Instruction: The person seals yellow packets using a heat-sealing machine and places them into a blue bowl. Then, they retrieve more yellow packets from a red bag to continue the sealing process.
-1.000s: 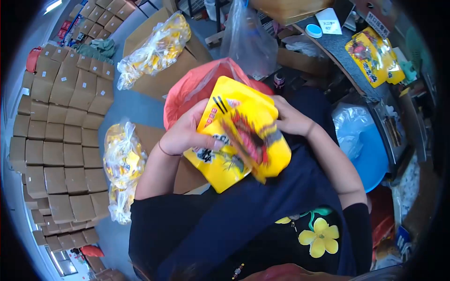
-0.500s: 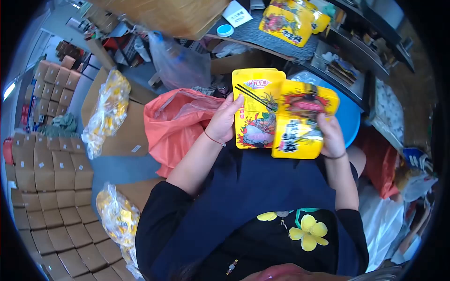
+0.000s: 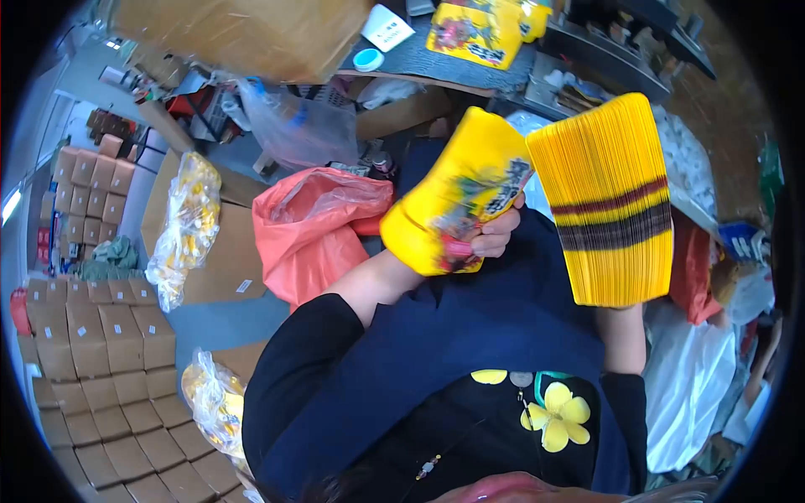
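My left hand point(image 3: 490, 239) grips a thick stack of yellow printed packets point(image 3: 457, 201), bent and tilted up to the right over my lap. A second stack of yellow packets point(image 3: 608, 201) stands edge-on to the right, showing dark red and brown stripes along its edges. My right hand is hidden behind that stack; only the forearm below it shows. The two stacks are apart, almost touching at the top.
An orange plastic bag point(image 3: 314, 230) lies open left of my lap. Clear bags of yellow sachets point(image 3: 184, 226) rest on flat cardboard. Several small brown boxes point(image 3: 75, 310) are stacked at the left. More yellow packets point(image 3: 474, 33) sit on a dark shelf above.
Both stacks were held flat and facing me side by side; now they are raised closer and turned, the right one edge-on, the left one bent in my fingers.
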### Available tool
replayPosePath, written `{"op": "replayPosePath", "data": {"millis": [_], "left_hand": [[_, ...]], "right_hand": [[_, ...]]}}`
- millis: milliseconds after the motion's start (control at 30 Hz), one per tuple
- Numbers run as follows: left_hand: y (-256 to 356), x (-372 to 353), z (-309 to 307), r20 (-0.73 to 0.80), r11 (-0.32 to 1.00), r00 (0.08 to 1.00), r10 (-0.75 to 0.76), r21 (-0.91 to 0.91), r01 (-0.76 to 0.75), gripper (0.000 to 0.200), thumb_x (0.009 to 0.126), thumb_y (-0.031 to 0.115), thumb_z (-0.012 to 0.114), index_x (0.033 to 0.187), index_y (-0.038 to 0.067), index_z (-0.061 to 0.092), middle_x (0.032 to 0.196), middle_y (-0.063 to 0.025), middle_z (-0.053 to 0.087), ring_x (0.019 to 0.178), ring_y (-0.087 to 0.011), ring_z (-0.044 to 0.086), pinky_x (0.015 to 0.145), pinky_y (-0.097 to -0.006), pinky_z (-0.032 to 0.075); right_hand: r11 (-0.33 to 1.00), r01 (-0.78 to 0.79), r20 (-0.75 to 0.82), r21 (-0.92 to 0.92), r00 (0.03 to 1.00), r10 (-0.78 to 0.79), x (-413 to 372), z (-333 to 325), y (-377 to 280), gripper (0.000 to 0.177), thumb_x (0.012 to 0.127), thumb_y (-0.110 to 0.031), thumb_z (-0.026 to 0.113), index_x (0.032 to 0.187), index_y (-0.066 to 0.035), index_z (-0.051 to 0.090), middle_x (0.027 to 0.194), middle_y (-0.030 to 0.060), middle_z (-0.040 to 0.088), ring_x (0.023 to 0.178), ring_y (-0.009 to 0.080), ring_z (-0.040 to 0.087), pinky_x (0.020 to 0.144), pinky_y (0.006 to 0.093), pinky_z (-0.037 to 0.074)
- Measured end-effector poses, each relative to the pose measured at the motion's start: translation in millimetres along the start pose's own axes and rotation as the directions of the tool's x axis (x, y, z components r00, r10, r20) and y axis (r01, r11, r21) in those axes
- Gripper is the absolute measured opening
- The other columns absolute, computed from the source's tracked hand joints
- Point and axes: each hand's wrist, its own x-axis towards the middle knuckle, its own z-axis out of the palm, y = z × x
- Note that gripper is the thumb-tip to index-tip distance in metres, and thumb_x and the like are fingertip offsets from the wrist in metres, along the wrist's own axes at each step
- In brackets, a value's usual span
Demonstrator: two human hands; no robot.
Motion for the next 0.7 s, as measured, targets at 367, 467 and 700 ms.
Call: {"op": "replayPosePath", "data": {"millis": [367,467,700], "left_hand": [[57,-15,1,-0.366,0.798,0.930,0.026,0.569,0.201,0.081,0.098,0.060,0.050,0.156,0.006,0.033,0.153,-0.0120,0.047,0.136,-0.0249,0.050,0.113,-0.0448,0.042],[45,-21,24,-0.451,0.827,0.886,-0.108,0.454,0.331,0.103,0.083,0.073,0.054,0.157,0.005,0.031,0.155,-0.0167,0.043,0.140,-0.0312,0.047,0.114,-0.0475,0.039],[42,9,39,-0.349,0.637,0.896,-0.273,0.632,0.440,0.087,0.085,0.024,0.074,0.153,-0.003,0.027,0.146,-0.0173,0.051,0.132,-0.0223,0.054,0.109,-0.0377,0.045]], "right_hand": [[0.902,0.224,0.261,-0.368,0.956,-0.132,-4,42,-36,0.019,0.083,-0.008,0.067,0.102,-0.006,0.067,0.127,0.0173,0.066,0.120,0.0387,0.063,0.101,0.0512,0.051],[0.945,0.139,0.564,-0.296,0.824,0.056,-25,73,-62,0.050,0.085,-0.010,0.064,0.135,-0.014,0.057,0.144,0.0106,0.053,0.139,0.0376,0.044,0.112,0.0582,0.036],[0.740,-0.636,0.295,0.219,0.766,0.571,-56,9,2,0.089,0.079,-0.028,0.079,0.151,0.000,0.034,0.140,0.0201,0.052,0.128,0.0339,0.055,0.110,0.0413,0.041]]}}
